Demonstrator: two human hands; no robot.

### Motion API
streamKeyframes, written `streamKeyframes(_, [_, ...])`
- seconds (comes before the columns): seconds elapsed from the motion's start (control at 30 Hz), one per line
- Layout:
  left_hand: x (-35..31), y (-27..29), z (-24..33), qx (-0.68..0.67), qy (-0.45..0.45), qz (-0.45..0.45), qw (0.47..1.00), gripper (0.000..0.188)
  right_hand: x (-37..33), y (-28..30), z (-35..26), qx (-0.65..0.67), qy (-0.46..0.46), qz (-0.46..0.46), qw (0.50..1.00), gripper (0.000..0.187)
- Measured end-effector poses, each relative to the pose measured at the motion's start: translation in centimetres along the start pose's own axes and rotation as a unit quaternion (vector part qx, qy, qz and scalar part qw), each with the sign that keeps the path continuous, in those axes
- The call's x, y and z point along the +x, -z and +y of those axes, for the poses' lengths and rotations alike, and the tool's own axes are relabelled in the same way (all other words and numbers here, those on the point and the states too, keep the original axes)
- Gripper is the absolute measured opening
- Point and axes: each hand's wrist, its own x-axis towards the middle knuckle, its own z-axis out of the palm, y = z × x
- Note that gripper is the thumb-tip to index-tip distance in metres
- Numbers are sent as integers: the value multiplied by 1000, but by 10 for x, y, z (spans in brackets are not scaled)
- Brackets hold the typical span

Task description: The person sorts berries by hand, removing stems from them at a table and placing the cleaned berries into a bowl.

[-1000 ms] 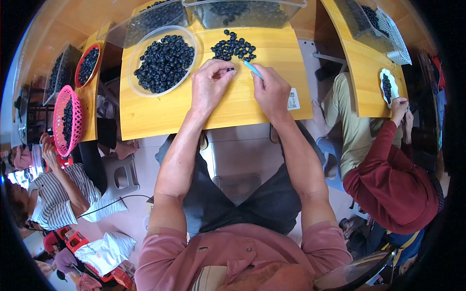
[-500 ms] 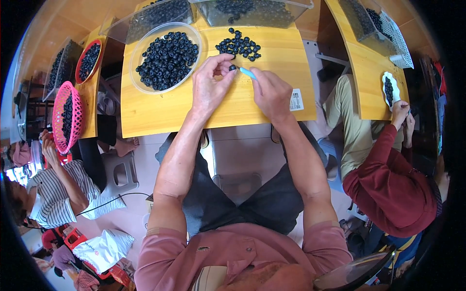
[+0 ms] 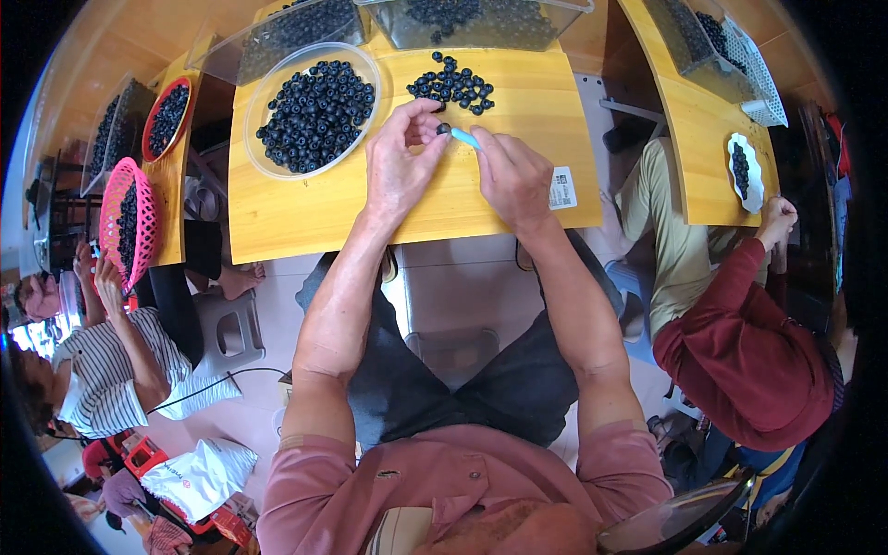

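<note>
Between the thumb and fingers of my left hand (image 3: pixel 398 157) is a dark, blueberry-like ball (image 3: pixel 444 129). Another dark ball appears to sit at the index fingertip. My right hand (image 3: pixel 516 178) grips a slim light-blue tool (image 3: pixel 465 138), pen-like in shape, its tip up against the ball. Just beyond my fingers, a loose cluster of dark balls (image 3: pixel 455 85) lies on the yellow wooden table (image 3: pixel 305 217). A clear round bowl (image 3: pixel 250 129) stands left of my left hand, filled with many more of them.
Clear plastic bins (image 3: pixel 388 32) of dark balls line the table's far edge. A white printed label (image 3: pixel 562 189) lies at its right. Co-workers sit on both sides, with a pink basket (image 3: pixel 113 217) on the left and a white scalloped dish (image 3: pixel 754 180) on the right.
My hands stay nearly in place, with the tool's handle turned slightly at the ball. The right co-worker's hand has drawn away from the white dish; the left co-worker's hands have shifted.
</note>
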Motion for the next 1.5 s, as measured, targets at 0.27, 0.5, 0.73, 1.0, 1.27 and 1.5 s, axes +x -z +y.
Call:
streamKeyframes(0.27, [-4,-3,-4,-31,0,28,999,47,-2,-8,-1,-16,7,15,1000,29])
streamKeyframes(0.5, [-12,8,2,-98,-4,67,993,47,-5,-8,7,-74,-77,-65,992,31])
streamKeyframes(0.73, [-16,24,1,-65,-22,62,996,47,-3,-9,4,-58,-46,-36,997,28])
streamKeyframes(1.0, [-14,38,4,67,-116,52,990,30,-3,-13,6,-48,-39,-32,998,22])
streamKeyframes(1.27, [4,95,-4,225,-81,252,938,17,-1,-9,9,-5,-115,-18,993,21])
streamKeyframes(1.5, [4,46,-5,309,-238,34,920,37,-2,-9,7,10,-127,-16,992,21])
